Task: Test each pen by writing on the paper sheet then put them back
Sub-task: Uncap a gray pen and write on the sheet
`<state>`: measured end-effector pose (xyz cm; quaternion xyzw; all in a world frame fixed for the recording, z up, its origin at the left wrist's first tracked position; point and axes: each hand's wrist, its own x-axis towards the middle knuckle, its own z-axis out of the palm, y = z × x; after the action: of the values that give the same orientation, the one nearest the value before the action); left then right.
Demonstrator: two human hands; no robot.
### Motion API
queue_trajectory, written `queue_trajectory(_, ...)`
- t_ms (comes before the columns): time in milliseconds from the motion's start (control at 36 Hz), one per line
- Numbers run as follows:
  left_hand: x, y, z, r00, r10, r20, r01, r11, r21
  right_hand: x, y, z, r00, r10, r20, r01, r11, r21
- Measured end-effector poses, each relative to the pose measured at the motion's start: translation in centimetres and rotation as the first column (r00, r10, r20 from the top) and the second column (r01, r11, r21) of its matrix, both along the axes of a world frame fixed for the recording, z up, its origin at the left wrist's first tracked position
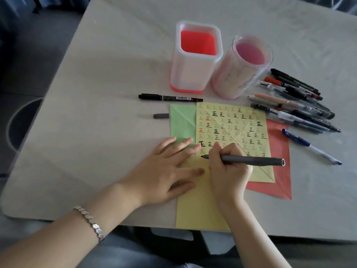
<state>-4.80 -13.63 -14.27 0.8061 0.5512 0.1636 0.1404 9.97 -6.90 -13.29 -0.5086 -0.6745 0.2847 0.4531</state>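
My right hand [229, 167] is clamped on a grey pen [249, 160], barrel lying nearly flat and pointing right, black tip at the lower left edge of the yellow sheet [231, 124], just under the last row of marks. The sheet is already covered in rows of the same character, mostly black, a few red. My left hand [164, 171] is flat, fingers spread, gripping nothing, pressing down where the yellow sheet meets a green sheet [182, 122] and a second yellow sheet [195, 207] that runs off the near table edge. A red sheet [278, 171] sticks out from under the marked sheet on the right. The grey cap [161, 115] lies on the table [96, 113] just left of the green sheet, apart from it. A black marker [170, 97], capped, lies flat beyond the sheets, in front of the square holder [195, 60]. A round clear holder [241, 68] stands just right of it, tilted or distorted by the lens, can't tell which. I see no pens in either holder. Pile of pens [293, 101] lies right of the round holder, overlapping, count unclear. One blue-capped pen [309, 146] lies alone nearer me, just right of the red sheet. Silver bracelet [90, 223] on my left wrist.
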Motion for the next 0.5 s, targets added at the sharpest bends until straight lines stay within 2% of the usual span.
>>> queue_trajectory(500, 0.07, -0.06, -0.15, 1.000, 0.008, 0.019, -0.008, 0.999, 0.034, -0.02, -0.05, -0.21, 0.999, -0.010, 0.032, 0.009, 0.999, 0.044)
